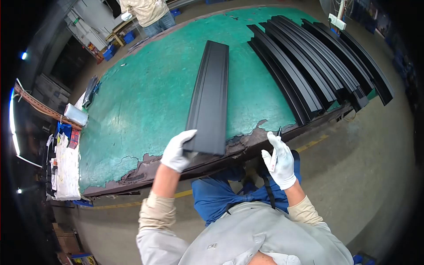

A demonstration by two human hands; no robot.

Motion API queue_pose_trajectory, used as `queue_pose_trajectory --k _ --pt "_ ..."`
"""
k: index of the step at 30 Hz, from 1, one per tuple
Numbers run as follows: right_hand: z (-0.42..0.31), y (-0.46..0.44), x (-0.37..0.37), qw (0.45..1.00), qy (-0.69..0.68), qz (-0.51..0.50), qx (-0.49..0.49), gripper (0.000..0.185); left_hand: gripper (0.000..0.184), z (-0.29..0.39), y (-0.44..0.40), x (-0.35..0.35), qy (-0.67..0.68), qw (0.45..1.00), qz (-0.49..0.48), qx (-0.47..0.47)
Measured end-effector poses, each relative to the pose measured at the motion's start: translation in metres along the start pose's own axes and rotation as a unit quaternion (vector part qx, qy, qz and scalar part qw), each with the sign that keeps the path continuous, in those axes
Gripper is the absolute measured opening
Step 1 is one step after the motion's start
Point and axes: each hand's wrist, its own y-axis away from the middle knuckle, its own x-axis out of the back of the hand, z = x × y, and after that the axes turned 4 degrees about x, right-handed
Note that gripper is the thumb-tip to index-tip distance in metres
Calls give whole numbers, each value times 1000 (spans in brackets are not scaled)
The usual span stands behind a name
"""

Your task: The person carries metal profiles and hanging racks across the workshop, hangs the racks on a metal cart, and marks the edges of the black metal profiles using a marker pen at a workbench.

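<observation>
My left hand (176, 151), in a white glove, is closed on the near left corner of a long dark grey profile panel (209, 97). The panel lies lengthwise on the green tabletop, its near end reaching the worn front edge. Its face has raised ridges running along it. In my gloved right hand (282, 164) is a slim marker pen (273, 160) with a white barrel, its dark tip pointing up past the fingers. That hand is held in front of the table edge, to the right of the panel and apart from it.
Several more dark profile panels (304, 66) lie side by side on the table's right. The green covering (132, 106) is torn along the front edge. A roll of clear film (76, 115) and papers (68, 163) sit at the left. Another person (148, 15) stands beyond the far edge.
</observation>
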Motion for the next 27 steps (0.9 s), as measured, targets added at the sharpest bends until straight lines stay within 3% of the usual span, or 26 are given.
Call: queue_pose_trajectory --k 1,2,4,6,7,9,14,17,19,21,24,27 --pt "0 2 2 1000 -3 -8 -7 74 25 23 25 -2 -188 980 -6 -68" --pt "0 3 4 1000 -6 -15 -15 72 24 43 39 2 -370 919 -13 -133" --pt "-1 8 8 999 -12 -22 -27 70 31 75 46 29 -333 942 25 -26" --pt "-3 15 12 998 -29 -40 -38 70 48 107 64 42 -472 879 51 -31" --pt "-4 16 12 997 -38 -48 -41 70 48 120 68 50 -475 878 56 -30" --pt "-7 15 11 997 -49 -44 -34 71 62 141 74 64 -625 779 42 -9" --pt "-7 16 15 998 -58 -19 -33 70 65 157 50 81 -704 707 50 52" --pt "-4 22 16 997 -63 -20 -47 67 68 162 16 64 -784 618 48 6" --pt "-3 27 17 994 -72 -42 -66 63 74 150 -35 37 -797 597 71 -59" --pt "-6 23 23 995 -74 -37 -59 62 78 134 -96 -3 -828 539 109 -111" --pt "-6 14 41 996 -71 -15 -52 60 74 133 -167 -52 -814 559 102 -119" --pt "-6 26 64 993 -91 -8 -78 59 69 143 -192 -78 -825 562 18 -62"
